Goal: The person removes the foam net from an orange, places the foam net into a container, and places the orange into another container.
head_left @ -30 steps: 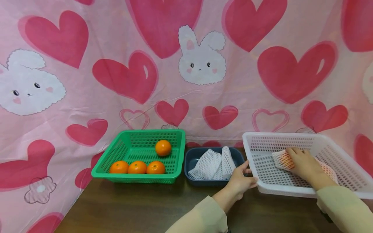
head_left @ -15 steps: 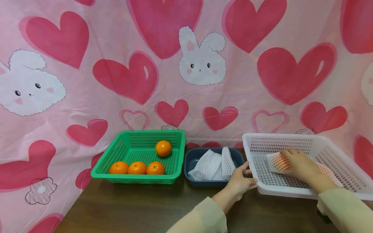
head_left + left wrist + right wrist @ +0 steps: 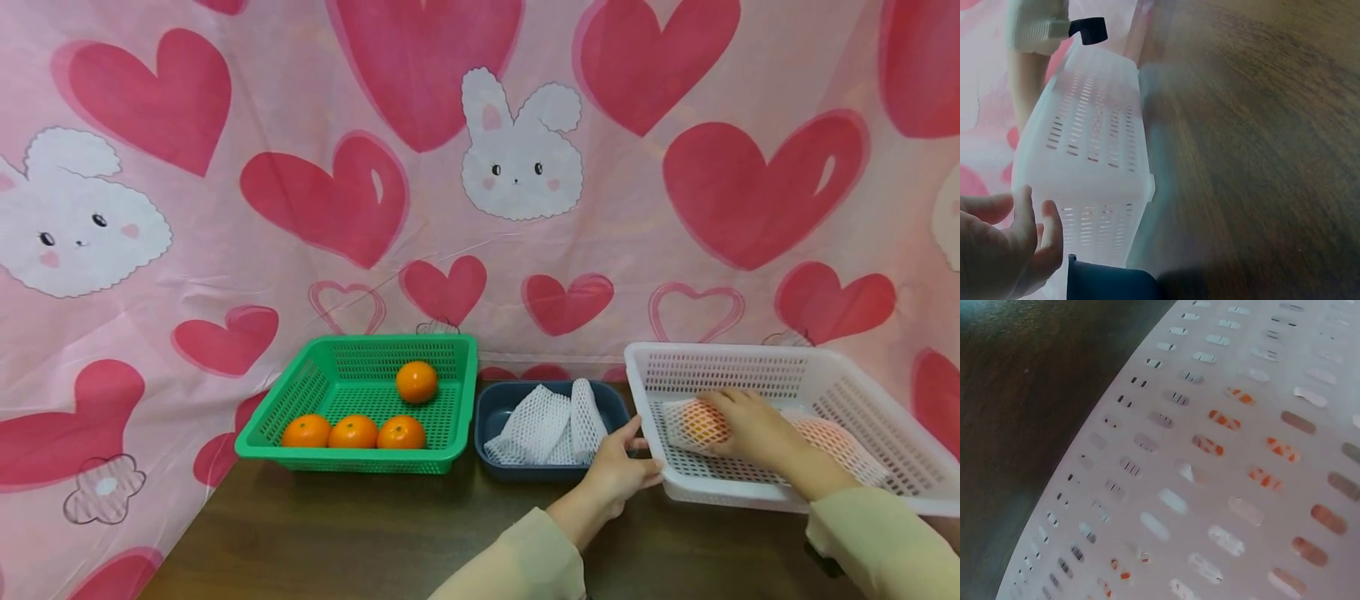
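Note:
My right hand (image 3: 750, 425) grips an orange in a white foam net (image 3: 702, 422) inside the white basket (image 3: 720, 354). Behind that hand, to the right, lies another netted orange (image 3: 832, 446). Through the slots of the basket wall (image 3: 1166, 462) in the right wrist view, bits of orange fruit and net show; the hand's hold is mostly hidden there. My left hand (image 3: 617, 471) touches the basket's left rim with its fingertips. In the left wrist view, the left hand (image 3: 1010, 240) has its fingers extended against the basket's corner.
A green basket (image 3: 352, 456) with several bare oranges (image 3: 401, 432) stands at the left. Between the baskets sits a dark blue tray (image 3: 517, 472) with white foam nets (image 3: 543, 425). All stand on a brown wooden table (image 3: 375, 533) before a pink heart-patterned cloth.
My right hand has moved left inside the white basket, bringing the netted orange nearer the left wall and uncovering the other one. One bare orange in the green basket has shifted slightly left.

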### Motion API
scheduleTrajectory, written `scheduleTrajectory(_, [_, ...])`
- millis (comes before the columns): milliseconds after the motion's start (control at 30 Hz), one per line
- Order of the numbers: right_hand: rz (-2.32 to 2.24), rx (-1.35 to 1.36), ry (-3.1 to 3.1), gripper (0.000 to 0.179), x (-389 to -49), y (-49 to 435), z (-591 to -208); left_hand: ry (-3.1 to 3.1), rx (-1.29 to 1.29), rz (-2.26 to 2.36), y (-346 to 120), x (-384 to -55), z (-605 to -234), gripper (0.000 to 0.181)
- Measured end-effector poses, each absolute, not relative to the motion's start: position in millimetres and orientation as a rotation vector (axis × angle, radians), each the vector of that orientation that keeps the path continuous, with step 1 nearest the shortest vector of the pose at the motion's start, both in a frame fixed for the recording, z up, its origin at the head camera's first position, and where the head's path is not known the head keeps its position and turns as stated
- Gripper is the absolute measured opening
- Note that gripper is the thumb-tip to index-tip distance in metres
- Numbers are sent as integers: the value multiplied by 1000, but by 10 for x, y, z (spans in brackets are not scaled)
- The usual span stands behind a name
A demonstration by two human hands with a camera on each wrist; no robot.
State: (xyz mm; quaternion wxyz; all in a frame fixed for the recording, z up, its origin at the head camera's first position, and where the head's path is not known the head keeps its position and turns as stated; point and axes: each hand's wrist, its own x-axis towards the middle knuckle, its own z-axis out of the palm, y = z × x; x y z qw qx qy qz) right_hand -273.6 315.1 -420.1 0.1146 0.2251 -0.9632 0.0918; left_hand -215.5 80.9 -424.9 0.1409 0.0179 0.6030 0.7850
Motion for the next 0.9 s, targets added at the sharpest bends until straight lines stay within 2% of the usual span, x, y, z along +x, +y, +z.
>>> scheduleTrajectory(267, [310,676,-2860,89,-2795,3078,-4262,1723,33,2283,825,-2155,-4262,73])
scheduleTrajectory(467, [246,592,-2968,98,-2810,3034,-4303,1719,11,2324,842,-2111,-4257,70])
scheduleTrajectory(667, [298,562,-2980,90,-2796,3083,-4295,1692,-5,2360,851,-2079,-4247,68])
scheduleTrajectory(900, [325,598,-2936,90,-2763,3108,-4255,1657,-41,2366,856,-2084,-4249,68])
